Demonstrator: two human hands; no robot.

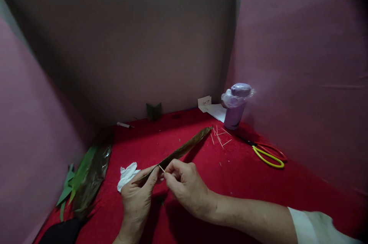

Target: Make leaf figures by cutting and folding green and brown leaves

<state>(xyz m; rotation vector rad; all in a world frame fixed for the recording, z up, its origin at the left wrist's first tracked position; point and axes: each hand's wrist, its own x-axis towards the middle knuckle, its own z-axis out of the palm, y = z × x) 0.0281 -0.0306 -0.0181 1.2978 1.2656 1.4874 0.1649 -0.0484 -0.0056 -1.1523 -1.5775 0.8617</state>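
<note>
Both hands are pinched shut at one spot: my left hand (138,194) clamps the near end of the long leaf (184,148) between thumb and fingers, and my right hand (186,186) nips a thin stick (161,168) against it. I judge the leaf light, papery and quick to split lengthwise, so best gripped gently near that end. It looks narrow, dull brown-green, slightly glossy, slanting away over the red cloth (230,175) toward loose sticks (220,136), purple cup (234,115), scissors (268,154).

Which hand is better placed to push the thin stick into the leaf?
Right hand, probably: its fingertips pinch the thin stick right at the leaf, while the left hand is busy gripping the leaf's near end.
</note>
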